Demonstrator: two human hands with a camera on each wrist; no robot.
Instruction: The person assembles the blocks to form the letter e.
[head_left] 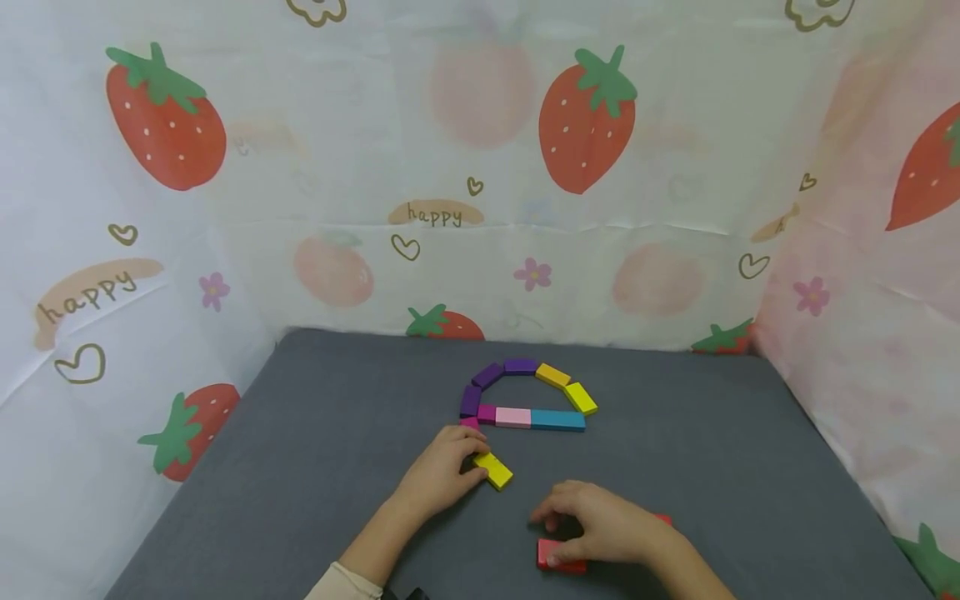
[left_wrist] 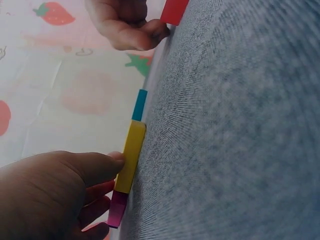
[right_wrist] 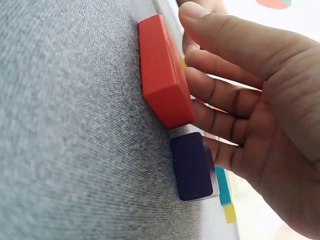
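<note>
My left hand [head_left: 442,471] pinches a yellow block [head_left: 495,472] by its sides, the thumb on the near side. The block lies at an angle on the grey tabletop, its far end close to a magenta block [head_left: 469,422]. My right hand [head_left: 600,521] is over a red block [head_left: 551,557], fingers loosely bent and thumb in front of the block. In the right wrist view the red block [right_wrist: 162,70] lies beside the fingers, with no grip on it visible. A dark purple block [right_wrist: 192,167] sits near the palm; the hand hides it in the head view.
Beyond the hands, purple blocks [head_left: 487,377] and yellow-toned blocks [head_left: 553,376] form an arch. A straight row of magenta, pink [head_left: 513,417] and blue [head_left: 558,420] blocks closes its base. Another red piece [head_left: 663,519] shows behind the right wrist. Strawberry-printed cloth [head_left: 510,275] walls surround the grey table [head_left: 337,400].
</note>
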